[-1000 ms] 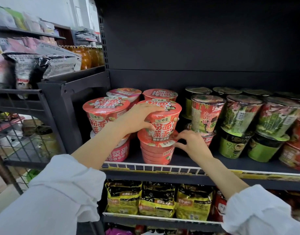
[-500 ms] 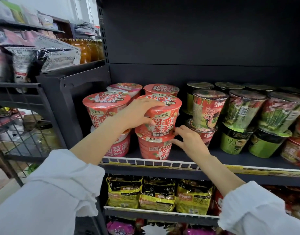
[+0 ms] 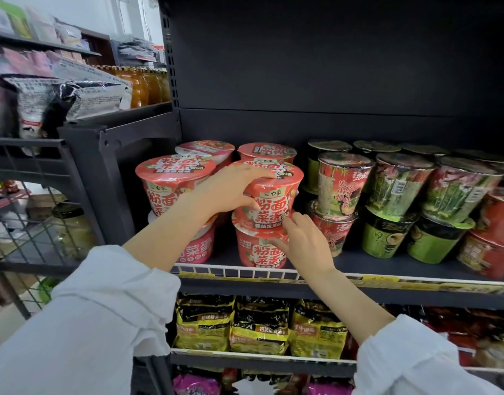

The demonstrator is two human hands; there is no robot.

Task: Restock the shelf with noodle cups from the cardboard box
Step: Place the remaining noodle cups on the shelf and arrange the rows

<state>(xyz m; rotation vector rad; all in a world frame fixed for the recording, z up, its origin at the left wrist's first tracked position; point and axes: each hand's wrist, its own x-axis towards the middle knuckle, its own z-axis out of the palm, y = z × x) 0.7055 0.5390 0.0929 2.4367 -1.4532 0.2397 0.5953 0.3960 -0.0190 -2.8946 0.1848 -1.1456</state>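
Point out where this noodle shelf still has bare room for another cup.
Bare shelf board shows in front of the green cups, behind the wire rail. Headroom is open above every stack. Floor level is crowded: red cups left, green and red ones right, both hands between.

Single head view, close, facing forward-down at shelf (image 3: 273, 276).
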